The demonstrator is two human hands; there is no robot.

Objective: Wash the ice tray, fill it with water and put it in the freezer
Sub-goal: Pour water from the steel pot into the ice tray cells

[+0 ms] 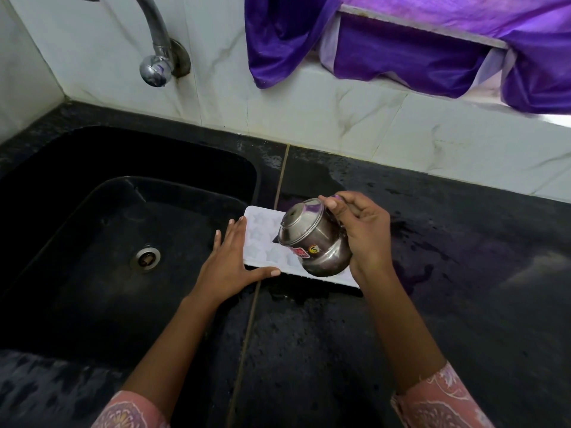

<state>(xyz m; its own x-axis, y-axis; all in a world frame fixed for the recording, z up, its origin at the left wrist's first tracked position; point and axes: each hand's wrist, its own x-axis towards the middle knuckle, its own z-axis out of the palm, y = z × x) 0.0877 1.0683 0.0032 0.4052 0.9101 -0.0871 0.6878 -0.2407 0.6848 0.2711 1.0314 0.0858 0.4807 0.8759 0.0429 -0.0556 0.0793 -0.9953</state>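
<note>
A white plastic ice tray (pixel 262 242) with star-shaped moulds lies flat on the wet black stone counter (pixel 432 273), at the counter's left edge; its left end reaches over the right rim of the black sink (pixel 92 211). The left hand (pixel 230 264) rests against this end, with the fingers straight and a little apart and the thumb along the tray's near edge. The right hand (pixel 364 233) grips a small round steel pot with a lid (pixel 312 239), fingers curled on its far side. The pot is tilted above the tray's right half, its top toward the sink. A steel tap (pixel 157 47) and a purple cloth (pixel 386 50) are on the tiled wall behind.
</note>
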